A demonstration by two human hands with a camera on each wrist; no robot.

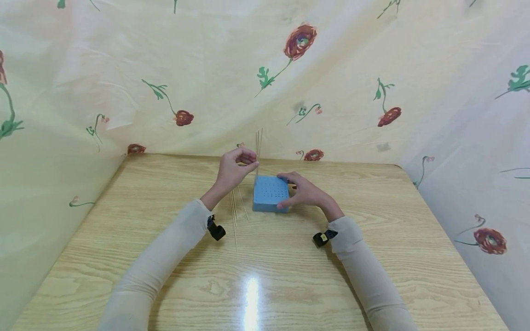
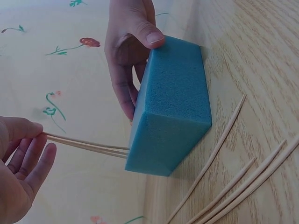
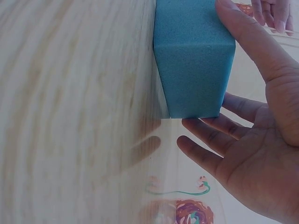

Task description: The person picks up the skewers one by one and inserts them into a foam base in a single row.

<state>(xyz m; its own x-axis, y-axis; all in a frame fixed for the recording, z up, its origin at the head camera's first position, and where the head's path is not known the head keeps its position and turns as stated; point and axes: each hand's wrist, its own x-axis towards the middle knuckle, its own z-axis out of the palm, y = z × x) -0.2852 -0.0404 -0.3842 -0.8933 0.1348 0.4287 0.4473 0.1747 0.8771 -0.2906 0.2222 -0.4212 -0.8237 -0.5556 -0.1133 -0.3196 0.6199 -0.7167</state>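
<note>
I see the L hand (image 1: 230,171), grip pinched on thin upright wooden sticks (image 2: 88,143) set in the blue foam block (image 1: 271,186) near its L edge. R hand (image 1: 306,191) has its grip round the R side, thumb & fingers. Block's squarish, matte, fine-pored, top dotted w/ rows of small holes; sits on the counter (image 1: 372,193), twd the back. Loose sticks (image 2: 220,140) lie just L.

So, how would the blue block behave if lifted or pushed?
The blue block is probably light for its size, since its finely grained surface looks like foam. It seems unlikely to roll, having flat faces and straight edges. Low and broad on the table, it would probably slide before tipping.
</note>
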